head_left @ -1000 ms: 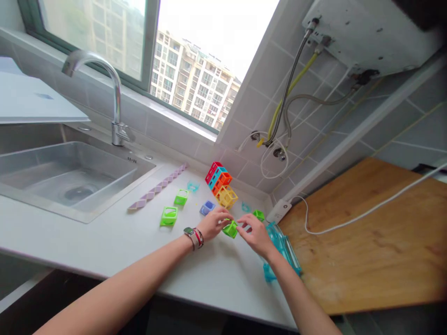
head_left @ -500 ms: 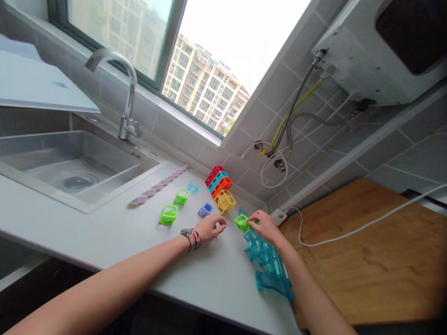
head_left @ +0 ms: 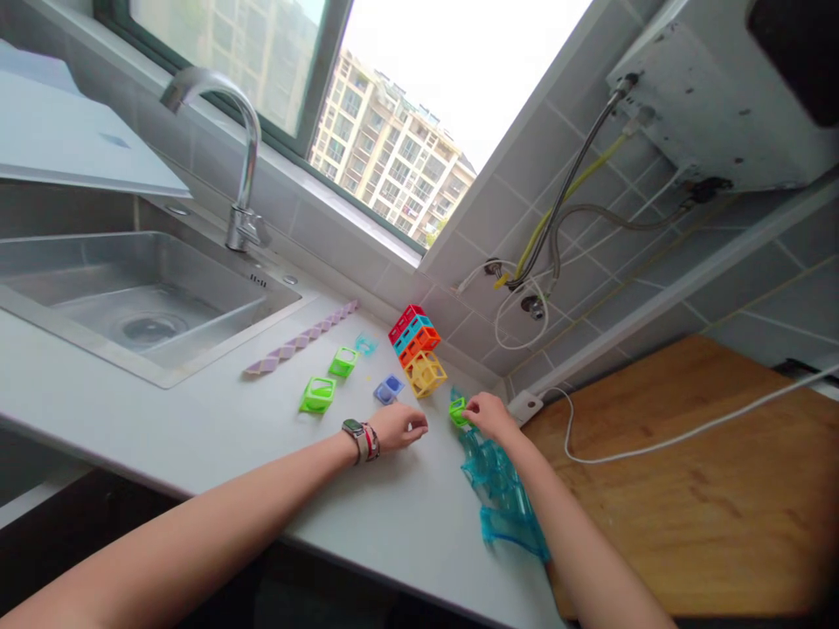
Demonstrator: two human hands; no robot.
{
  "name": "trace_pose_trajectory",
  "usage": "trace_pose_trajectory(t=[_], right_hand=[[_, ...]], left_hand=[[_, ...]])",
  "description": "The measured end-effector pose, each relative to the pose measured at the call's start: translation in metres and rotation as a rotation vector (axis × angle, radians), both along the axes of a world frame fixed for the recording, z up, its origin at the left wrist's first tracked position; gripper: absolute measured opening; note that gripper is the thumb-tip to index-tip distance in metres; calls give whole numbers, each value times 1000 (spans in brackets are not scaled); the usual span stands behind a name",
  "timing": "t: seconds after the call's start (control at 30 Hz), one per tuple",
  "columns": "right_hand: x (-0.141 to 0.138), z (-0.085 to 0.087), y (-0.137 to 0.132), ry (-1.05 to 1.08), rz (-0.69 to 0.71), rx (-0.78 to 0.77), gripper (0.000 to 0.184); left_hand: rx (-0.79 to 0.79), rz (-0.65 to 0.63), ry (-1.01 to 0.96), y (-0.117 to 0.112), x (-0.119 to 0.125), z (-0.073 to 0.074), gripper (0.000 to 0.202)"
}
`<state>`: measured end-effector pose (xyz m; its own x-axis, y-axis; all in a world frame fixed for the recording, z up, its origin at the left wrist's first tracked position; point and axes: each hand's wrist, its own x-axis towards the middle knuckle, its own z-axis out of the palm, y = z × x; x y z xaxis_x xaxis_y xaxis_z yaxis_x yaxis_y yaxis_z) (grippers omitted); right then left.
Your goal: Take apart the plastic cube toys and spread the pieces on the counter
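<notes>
item, change: a second ago both hands meet at a green cube [head_left: 457,411]; now the right hand [head_left: 486,415] alone attends it, so the handling appears one-handed.
item, right hand: thumb and fingers closed on the cube's near edge, apparently pinching; cube at the fingertips, on the counter [head_left: 393,524] side facing the left hand.
item, left hand [head_left: 398,428]: withdrawn from the cube; fingers loosely curled, nothing visible within.
item, against half a second ago: both hands nearly in place; cube shows a narrower face. a second green piece, earlier beyond the right hand, cannot be told apart; possibly covered.
item, surroundings: teal molded pieces [head_left: 502,498] below the right hand; yellow cube [head_left: 426,374] beyond the left hand, touching the red, blue and orange stack [head_left: 412,334]; blue-violet piece [head_left: 389,389] just beyond the left hand.
</notes>
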<state>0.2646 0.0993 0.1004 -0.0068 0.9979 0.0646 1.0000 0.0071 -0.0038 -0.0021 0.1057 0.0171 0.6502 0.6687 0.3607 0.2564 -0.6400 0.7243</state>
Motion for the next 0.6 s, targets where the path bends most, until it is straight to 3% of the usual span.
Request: trace_pose_trajectory(t=[0.3,0.47,0.6], right_hand=[[-16,-20,-4,-31,8,-13,8],[-21,-21,-7,-15,22,1,7],[-26,-16,-3,31,33,42,19]], left_hand=[[12,7,31,0,0,0,18],[12,13,19,0,0,-1,18],[14,13,12,0,1,-2,18]])
